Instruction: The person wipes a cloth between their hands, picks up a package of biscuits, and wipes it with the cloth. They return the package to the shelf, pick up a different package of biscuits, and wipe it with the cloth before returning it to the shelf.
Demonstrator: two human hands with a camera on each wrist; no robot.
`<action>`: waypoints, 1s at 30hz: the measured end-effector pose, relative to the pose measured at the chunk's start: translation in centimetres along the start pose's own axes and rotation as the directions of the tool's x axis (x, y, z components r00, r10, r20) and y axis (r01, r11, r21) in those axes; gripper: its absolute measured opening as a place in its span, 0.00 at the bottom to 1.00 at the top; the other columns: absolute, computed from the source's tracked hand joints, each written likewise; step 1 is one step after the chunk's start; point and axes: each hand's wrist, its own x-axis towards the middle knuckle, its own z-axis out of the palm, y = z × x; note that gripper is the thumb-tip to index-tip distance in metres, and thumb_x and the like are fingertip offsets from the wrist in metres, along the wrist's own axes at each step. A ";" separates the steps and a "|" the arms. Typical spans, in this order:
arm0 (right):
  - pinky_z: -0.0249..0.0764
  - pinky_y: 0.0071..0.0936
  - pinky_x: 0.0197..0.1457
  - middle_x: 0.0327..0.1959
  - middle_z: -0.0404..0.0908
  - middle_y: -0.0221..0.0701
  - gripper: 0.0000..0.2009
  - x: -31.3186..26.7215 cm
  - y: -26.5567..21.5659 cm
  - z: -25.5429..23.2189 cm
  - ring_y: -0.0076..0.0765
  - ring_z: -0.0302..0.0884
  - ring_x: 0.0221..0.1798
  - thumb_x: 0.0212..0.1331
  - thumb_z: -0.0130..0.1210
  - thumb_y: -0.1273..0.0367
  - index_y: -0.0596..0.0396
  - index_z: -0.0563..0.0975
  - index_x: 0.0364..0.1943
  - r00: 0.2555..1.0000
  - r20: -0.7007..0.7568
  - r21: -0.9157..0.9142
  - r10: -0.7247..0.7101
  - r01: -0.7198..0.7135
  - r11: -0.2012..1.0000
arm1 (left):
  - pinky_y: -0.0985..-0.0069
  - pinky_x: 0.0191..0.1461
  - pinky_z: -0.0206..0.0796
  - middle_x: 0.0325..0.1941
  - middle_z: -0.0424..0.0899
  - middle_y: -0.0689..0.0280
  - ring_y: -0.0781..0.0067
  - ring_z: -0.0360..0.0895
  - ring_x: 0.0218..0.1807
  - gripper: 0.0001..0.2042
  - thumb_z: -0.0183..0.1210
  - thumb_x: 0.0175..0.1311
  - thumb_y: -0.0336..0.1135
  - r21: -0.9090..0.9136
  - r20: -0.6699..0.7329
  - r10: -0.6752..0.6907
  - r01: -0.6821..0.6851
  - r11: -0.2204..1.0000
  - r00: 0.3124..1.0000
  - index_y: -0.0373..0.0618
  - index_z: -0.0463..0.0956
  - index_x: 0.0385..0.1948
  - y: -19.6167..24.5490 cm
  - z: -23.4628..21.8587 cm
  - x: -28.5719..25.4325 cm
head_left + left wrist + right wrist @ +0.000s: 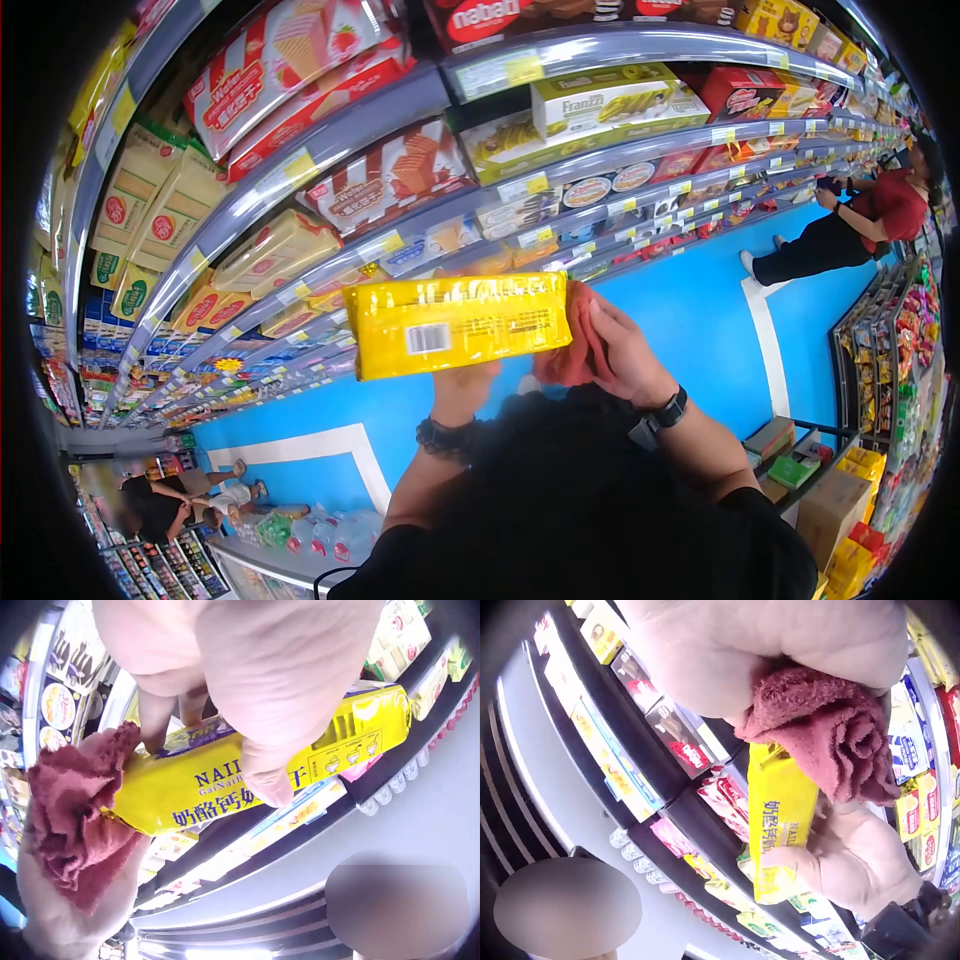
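A yellow biscuit packet with a barcode on its upward side is held out before the shelves. My left hand grips it from below, mostly hidden behind it in the head view. In the left wrist view the thumb and fingers of the left hand clasp the packet across its middle. A crumpled dark red cloth is gripped in my right hand, against the packet's right end. Close up in the right wrist view, the cloth bunches under the right hand and covers that end.
Tiered shelves with wafer packs and biscuit boxes curve round ahead and left. On the blue floor at right stands a person. More people are at lower left. A cardboard box sits lower right.
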 end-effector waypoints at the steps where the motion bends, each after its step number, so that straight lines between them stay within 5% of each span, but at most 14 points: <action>1: 0.72 0.35 0.72 0.71 0.73 0.37 0.27 -0.6 -0.3 0.0 0.34 0.76 0.68 0.82 0.45 0.60 0.57 0.59 0.77 0.999 0.013 -0.037 -0.034 0.034 0.999 | 0.52 0.81 0.56 0.83 0.57 0.57 0.55 0.61 0.80 0.54 0.75 0.61 0.51 0.011 0.010 -0.007 0.007 1.000 1.000 0.57 0.43 0.82 0.4 1.6 0.5; 5: 0.73 0.38 0.73 0.71 0.72 0.37 0.29 -2.6 -2.6 -1.1 0.35 0.75 0.69 0.78 0.54 0.62 0.57 0.61 0.76 0.992 0.041 -0.058 -0.122 0.124 0.991 | 0.52 0.82 0.55 0.84 0.55 0.55 0.55 0.57 0.82 0.56 0.77 0.59 0.49 -0.105 0.031 0.015 -0.012 0.994 0.999 0.57 0.42 0.83 0.7 6.5 1.6; 8: 0.76 0.43 0.71 0.68 0.73 0.36 0.30 -4.0 -5.2 -1.5 0.36 0.76 0.67 0.73 0.61 0.65 0.55 0.62 0.74 0.980 0.057 -0.044 -0.192 0.194 0.980 | 0.51 0.82 0.56 0.83 0.57 0.54 0.55 0.58 0.82 0.55 0.78 0.58 0.46 0.180 0.041 0.092 -0.098 0.979 0.995 0.58 0.43 0.82 0.2 8.0 1.6; 10: 0.80 0.42 0.67 0.67 0.73 0.37 0.30 -4.2 -5.8 -4.2 0.35 0.78 0.64 0.72 0.63 0.65 0.54 0.63 0.72 0.959 0.054 -0.203 -0.277 0.282 0.938 | 0.51 0.81 0.56 0.83 0.58 0.54 0.55 0.60 0.81 0.53 0.77 0.59 0.44 0.291 0.041 0.095 -0.103 0.951 0.995 0.58 0.45 0.82 0.2 9.0 1.1; 11: 0.82 0.42 0.65 0.67 0.74 0.37 0.30 -4.2 -6.1 -5.4 0.35 0.79 0.62 0.71 0.63 0.66 0.54 0.63 0.72 0.945 0.060 -0.279 -0.320 0.324 0.904 | 0.51 0.81 0.57 0.82 0.59 0.54 0.54 0.61 0.81 0.51 0.76 0.61 0.43 0.262 0.034 0.105 -0.110 0.959 0.994 0.59 0.47 0.82 0.3 9.6 1.0; 14: 0.87 0.39 0.56 0.65 0.74 0.37 0.28 -4.7 -8.5 -6.2 0.33 0.81 0.57 0.71 0.63 0.67 0.52 0.64 0.71 0.967 0.034 -0.128 -0.252 0.255 0.959 | 0.49 0.81 0.57 0.81 0.62 0.55 0.54 0.62 0.80 0.43 0.71 0.67 0.40 0.034 -0.004 0.168 -0.167 0.985 0.986 0.60 0.51 0.80 0.4 11.6 0.7; 17: 0.89 0.41 0.50 0.58 0.79 0.36 0.24 -4.4 -10.2 -6.7 0.32 0.85 0.50 0.74 0.59 0.68 0.53 0.66 0.69 0.946 -0.122 -0.179 -0.299 0.275 0.945 | 0.45 0.78 0.60 0.81 0.63 0.56 0.54 0.62 0.80 0.29 0.57 0.78 0.43 0.173 -0.060 0.261 -0.248 0.953 0.963 0.60 0.59 0.77 0.4 11.4 0.8; 20: 0.90 0.42 0.49 0.54 0.81 0.36 0.21 -4.1 -11.6 -7.4 0.34 0.86 0.48 0.77 0.55 0.66 0.53 0.66 0.68 0.944 -0.106 -0.214 -0.311 0.284 0.935 | 0.47 0.66 0.70 0.78 0.66 0.50 0.48 0.75 0.65 0.36 0.53 0.76 0.62 -0.239 -0.144 0.065 -0.098 0.966 0.987 0.54 0.59 0.78 2.2 11.0 1.1; 22: 0.90 0.42 0.50 0.53 0.82 0.36 0.21 -3.8 -12.1 -7.6 0.35 0.87 0.48 0.77 0.54 0.64 0.53 0.67 0.68 0.958 -0.052 -0.224 -0.282 0.264 0.938 | 0.50 0.60 0.73 0.76 0.68 0.45 0.46 0.78 0.55 0.43 0.54 0.71 0.69 -0.476 0.074 0.113 -0.065 0.877 0.991 0.50 0.57 0.79 4.3 11.0 2.7; 23: 0.89 0.40 0.50 0.53 0.82 0.35 0.20 -3.6 -12.0 -7.4 0.34 0.86 0.47 0.77 0.54 0.64 0.54 0.68 0.67 0.961 -0.037 -0.247 -0.273 0.256 0.935 | 0.52 0.50 0.73 0.72 0.71 0.39 0.49 0.77 0.44 0.50 0.59 0.63 0.73 -0.544 0.109 -0.070 0.119 0.831 0.992 0.44 0.58 0.78 5.3 9.0 2.6; 26: 0.87 0.36 0.50 0.51 0.83 0.33 0.18 -3.3 -11.5 -7.3 0.31 0.86 0.45 0.78 0.53 0.64 0.55 0.70 0.65 0.961 -0.027 -0.309 -0.276 0.254 0.917 | 0.52 0.47 0.75 0.70 0.73 0.36 0.45 0.80 0.48 0.47 0.64 0.64 0.67 -0.619 0.385 -0.175 0.394 0.679 0.906 0.42 0.61 0.77 7.6 8.3 4.0; 29: 0.87 0.36 0.48 0.52 0.83 0.34 0.18 -3.3 -11.6 -6.5 0.32 0.86 0.45 0.78 0.52 0.64 0.55 0.70 0.66 0.977 0.016 -0.321 -0.212 0.206 0.925 | 0.57 0.60 0.78 0.68 0.80 0.49 0.47 0.86 0.55 0.39 0.61 0.68 0.59 -0.755 0.125 -0.525 0.424 0.500 0.842 0.41 0.66 0.74 11.5 12.0 2.1; 30: 0.88 0.37 0.48 0.52 0.83 0.34 0.19 -3.3 -11.7 -6.5 0.32 0.86 0.46 0.78 0.52 0.64 0.55 0.70 0.66 0.979 0.020 -0.327 -0.205 0.200 0.924 | 0.58 0.61 0.77 0.67 0.81 0.51 0.50 0.85 0.58 0.37 0.62 0.69 0.56 -0.752 0.155 -0.544 0.455 0.477 0.825 0.41 0.68 0.73 11.3 11.1 1.9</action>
